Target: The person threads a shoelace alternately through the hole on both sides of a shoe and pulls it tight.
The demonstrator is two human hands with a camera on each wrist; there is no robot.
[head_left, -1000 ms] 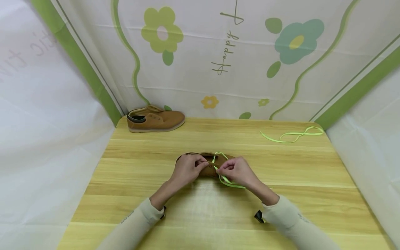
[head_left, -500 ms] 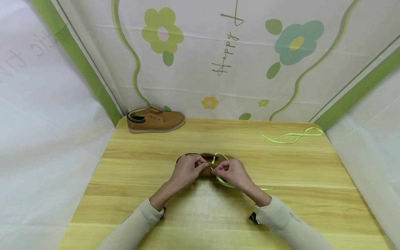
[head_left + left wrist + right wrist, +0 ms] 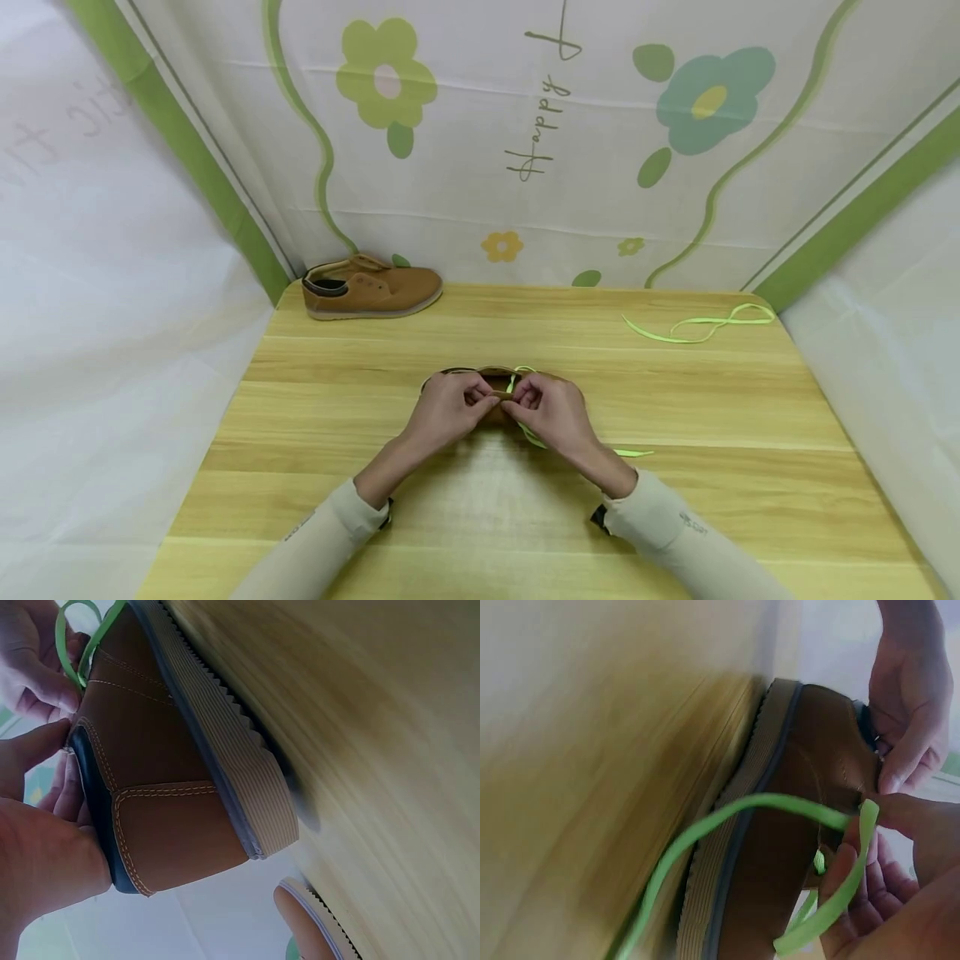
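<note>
A brown leather shoe (image 3: 495,416) stands on the table, its toe to the right. My left hand (image 3: 447,408) pinches the edge of its near eyelet flap between thumb and fingers. Right beside it, my right hand (image 3: 553,414) pinches a neon-green shoelace (image 3: 757,801) at the same flap, the thumb on the outer side by an eyelet. In the right wrist view the lace loops over the fingers and runs down past the sole. Part of it crosses the shoe's opening, and a loose end lies on the wood. The lace tip is hidden by the fingers.
At the back left of the wooden table (image 3: 712,508) is a matching brown shoe (image 3: 405,287) without a lace. Another neon-green shoelace (image 3: 705,321) lies looped at the back right. A white printed curtain (image 3: 457,167) closes off the far side.
My right hand has moved left with the lace, up to the eyelet flap and close against the left fingertips. The left hand has kept its hold on the flap.
</note>
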